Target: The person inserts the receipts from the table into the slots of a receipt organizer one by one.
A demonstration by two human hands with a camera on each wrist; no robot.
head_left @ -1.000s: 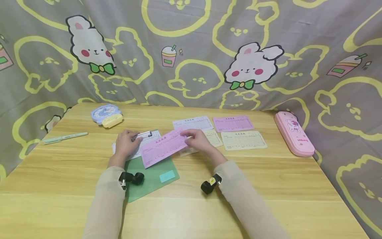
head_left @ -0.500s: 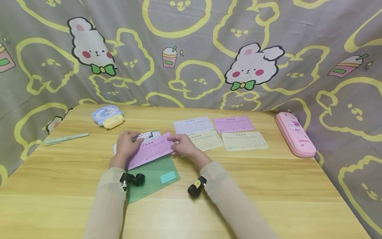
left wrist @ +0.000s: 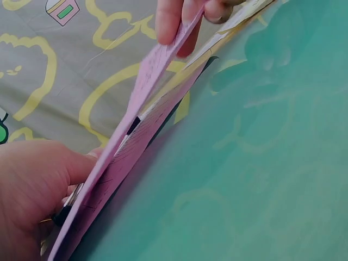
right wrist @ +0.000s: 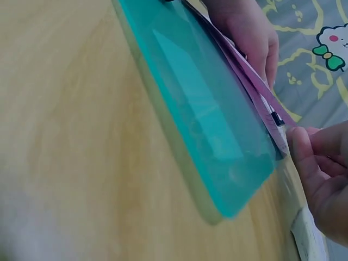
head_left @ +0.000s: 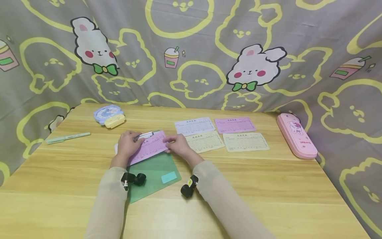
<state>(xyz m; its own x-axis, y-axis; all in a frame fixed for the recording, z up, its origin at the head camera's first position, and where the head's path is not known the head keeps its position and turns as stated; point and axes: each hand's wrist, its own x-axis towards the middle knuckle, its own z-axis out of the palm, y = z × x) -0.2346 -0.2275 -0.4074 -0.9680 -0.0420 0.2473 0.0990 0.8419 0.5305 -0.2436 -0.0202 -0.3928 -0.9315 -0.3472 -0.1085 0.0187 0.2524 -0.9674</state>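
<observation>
A translucent green clipboard [head_left: 146, 182] with a pale blue label lies at a slant on the table. Its metal clip [head_left: 144, 135] has black ends, and my left hand [head_left: 127, 145] grips it with the thumb over it at the far left edge. A pink printed slip [head_left: 147, 147] lies over the clipboard's upper part, above other papers. My right hand [head_left: 179, 146] pinches the slip's right end between thumb and fingers. In the left wrist view, the pink slip [left wrist: 130, 119] stands slightly raised from another pink sheet [left wrist: 147, 130] against the board.
To the right lie a white slip [head_left: 194, 126], a pink slip [head_left: 235, 125] and two cream slips, one [head_left: 207, 141] partly near my right hand. A pink pencil case [head_left: 298, 136] stands at far right. At left are a green pen [head_left: 68, 137] and a blue-and-yellow item [head_left: 107, 112].
My right hand has moved left with the pink slip, bringing it down over the clipboard's papers and closer to the clip. My left hand stays at the clip.
</observation>
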